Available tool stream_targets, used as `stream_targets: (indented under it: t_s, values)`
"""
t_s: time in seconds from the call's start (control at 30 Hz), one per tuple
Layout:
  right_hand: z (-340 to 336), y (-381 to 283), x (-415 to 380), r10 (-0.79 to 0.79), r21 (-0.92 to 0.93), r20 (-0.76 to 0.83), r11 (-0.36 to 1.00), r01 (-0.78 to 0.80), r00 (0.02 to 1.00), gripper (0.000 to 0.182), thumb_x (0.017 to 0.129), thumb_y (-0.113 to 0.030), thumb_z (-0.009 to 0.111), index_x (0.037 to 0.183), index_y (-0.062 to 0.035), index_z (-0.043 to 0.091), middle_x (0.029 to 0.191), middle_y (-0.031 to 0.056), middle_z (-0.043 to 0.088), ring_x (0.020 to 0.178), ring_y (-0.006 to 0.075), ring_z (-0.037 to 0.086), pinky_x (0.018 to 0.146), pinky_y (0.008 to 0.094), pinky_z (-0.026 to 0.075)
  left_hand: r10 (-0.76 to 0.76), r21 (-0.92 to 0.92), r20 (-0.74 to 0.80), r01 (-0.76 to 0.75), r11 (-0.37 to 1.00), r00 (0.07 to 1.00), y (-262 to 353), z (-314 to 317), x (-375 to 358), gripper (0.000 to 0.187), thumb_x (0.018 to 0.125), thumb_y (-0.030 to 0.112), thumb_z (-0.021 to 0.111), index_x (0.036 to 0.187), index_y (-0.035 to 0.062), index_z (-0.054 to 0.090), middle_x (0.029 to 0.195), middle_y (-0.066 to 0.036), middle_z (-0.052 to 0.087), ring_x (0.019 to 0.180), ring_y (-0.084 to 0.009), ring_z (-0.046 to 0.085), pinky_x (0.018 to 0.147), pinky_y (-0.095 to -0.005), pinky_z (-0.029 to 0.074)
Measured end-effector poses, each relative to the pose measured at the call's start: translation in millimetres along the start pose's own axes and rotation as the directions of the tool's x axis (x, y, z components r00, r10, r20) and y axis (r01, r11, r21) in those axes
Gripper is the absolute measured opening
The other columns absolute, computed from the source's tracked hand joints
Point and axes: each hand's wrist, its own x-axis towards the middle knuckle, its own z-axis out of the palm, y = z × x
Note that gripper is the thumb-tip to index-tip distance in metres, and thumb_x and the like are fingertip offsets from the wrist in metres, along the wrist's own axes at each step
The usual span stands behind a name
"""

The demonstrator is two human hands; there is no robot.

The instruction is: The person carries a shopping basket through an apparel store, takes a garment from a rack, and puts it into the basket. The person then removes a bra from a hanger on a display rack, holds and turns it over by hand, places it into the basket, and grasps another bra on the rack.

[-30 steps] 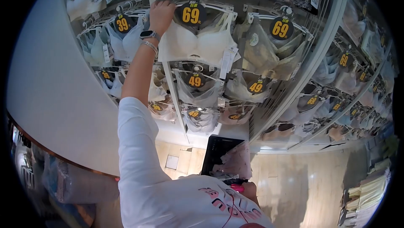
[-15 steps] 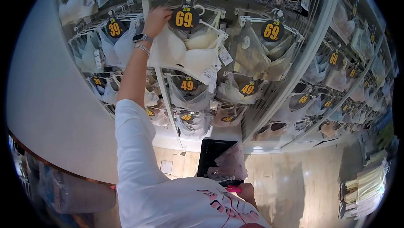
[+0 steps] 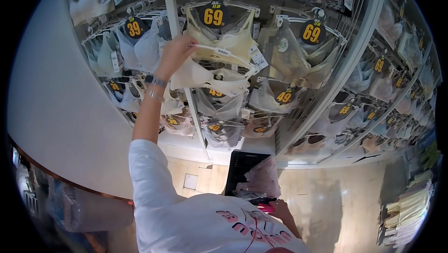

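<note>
My left hand [image 3: 177,54], with a watch and bracelets at the wrist, pinches the left end of a white hanger [image 3: 224,51]. From that hanger a white bra [image 3: 191,74] hangs tilted, in front of the rack's lower rows. Behind it, a pale yellow bra [image 3: 219,38] hangs under a black "69" tag [image 3: 213,15]. Low in the view, my right hand [image 3: 280,207] is closed around the pink handle [image 3: 265,207] of a black basket [image 3: 239,171] with pink lace fabric [image 3: 261,178] in it.
Bras with price tags fill the racks ahead and to the right, split by a white upright post [image 3: 336,66]. A pale wall panel [image 3: 65,103] stands at the left. Folded clothes [image 3: 406,211] are stacked at the lower right, on the wooden floor's far side.
My left hand has come down and toward me with the white bra on its hanger, off the rack. The yellow bra behind now shows. The view has shifted slightly.
</note>
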Motion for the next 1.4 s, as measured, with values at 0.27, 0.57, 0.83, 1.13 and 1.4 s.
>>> stream_targets:
  t_s: [0.27,0.57,0.83,1.13,1.4]
  values:
    - [-238.6,-80.5,57.2,-0.176,0.653,0.059,0.752,0.096,0.983,0.053,0.082,-0.026,0.07,0.126,-0.0019,0.054,0.125,0.0155,0.059,0.116,0.0241,0.055,0.098,0.0351,0.042,0.112,-0.017,-0.199,-0.117,0.993,0.974,69.7,-37.7,-75.1,0.013,0.076,0.006,0.071,0.085,0.0032,0.061,0.079,-0.01,0.059,0.075,-0.029,0.056,0.064,-0.0364,0.044]
    - [-358.4,-150.2,115.2,-0.089,0.628,-0.718,0.347,0.697,0.691,0.043,0.087,-0.016,0.065,0.125,-0.001,0.051,0.121,0.0099,0.058,0.115,0.0192,0.054,0.099,0.0325,0.039,-0.175,-0.21,-0.106,0.15,0.966,0.979,122.8,-57.0,-133.5,0.009,0.077,0.0,0.07,0.085,0.0012,0.064,0.075,-0.005,0.059,0.057,-0.0142,0.046,0.054,-0.0255,0.036]
    - [-359.0,-178.0,103.1,-0.131,0.692,-0.722,-0.096,0.716,0.68,0.031,0.09,-0.007,0.062,0.117,0.0027,0.053,0.11,0.0091,0.062,0.1,0.0148,0.061,0.091,0.0289,0.046,-0.277,-0.319,-0.092,0.235,0.918,0.956,130.9,-62.8,-164.5,0.008,0.078,-0.003,0.068,0.084,-0.001,0.064,0.076,-0.005,0.06,0.056,-0.0072,0.045,0.053,-0.0209,0.034]
    - [-373.7,-181.0,104.5,-0.063,0.74,-0.671,-0.004,0.672,0.738,0.023,0.085,0.0,0.066,0.107,0.0055,0.06,0.096,0.0098,0.068,0.091,0.0159,0.066,0.081,0.027,0.051,-0.205,-0.233,-0.168,0.163,0.959,0.964,137.6,-56.4,-165.9,0.011,0.079,-0.004,0.066,0.088,0.0011,0.062,0.081,-0.007,0.061,0.055,-0.0103,0.047,0.053,-0.0217,0.037]
    - [-376.7,-175.7,104.2,-0.174,0.661,-0.686,0.257,0.705,0.706,0.016,0.083,-0.004,0.069,0.098,0.0004,0.066,0.09,0.0068,0.07,0.078,0.0104,0.063,0.071,0.0242,0.049,-0.165,-0.227,-0.168,0.125,0.966,0.972,151.3,-38.4,-166.5,0.012,0.078,-0.005,0.066,0.087,0.0026,0.062,0.084,-0.008,0.062,0.062,-0.016,0.049,0.055,-0.025,0.038]
